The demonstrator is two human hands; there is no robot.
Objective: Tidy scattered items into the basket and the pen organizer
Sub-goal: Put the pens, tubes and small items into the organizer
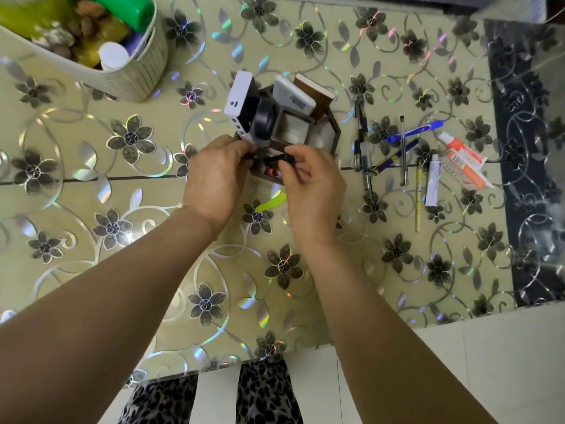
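Observation:
A dark wooden pen organizer (331, 125) stands mid-table, holding a white power bank (241, 101), a black round object (265, 120), a white remote (292, 94) and a brown notebook (315, 91). My right hand (308, 185) pinches a small black comb-like item (276, 159) over the organizer's front compartment. My left hand (217, 175) grips the organizer's front left edge. A yellow-green stick (270, 203) lies under my right hand. Right of the organizer lie several pens (363, 148), a blue toothbrush (415, 131), a yellow pencil (418, 197) and tubes (463, 159).
A cream woven basket (134, 75) at the back left holds a green bottle (134, 9), a white cap and other items. The table has a floral glass top (91, 166); its near edge runs above a white tiled floor.

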